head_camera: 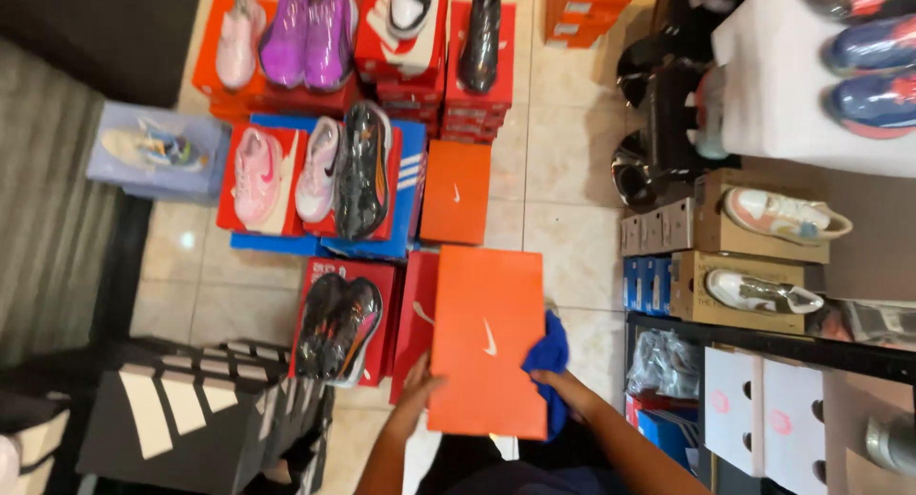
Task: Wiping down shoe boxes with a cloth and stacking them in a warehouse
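Observation:
An orange shoe box point(489, 338) is held flat in front of me, its lid facing up. My left hand point(417, 385) grips its lower left edge. At the box's right edge, my right hand point(561, 385) clutches a blue cloth point(548, 361) pressed against the box. Under and left of the box stands a red shoe box point(416, 319) on its side.
Stacks of red, orange and blue shoe boxes topped with wrapped shoes point(336, 328) cover the tiled floor point(563, 171) ahead. A black striped box point(181, 409) sits at the lower left. A dark shelf point(763, 338) with boxes and white shoes stands on the right.

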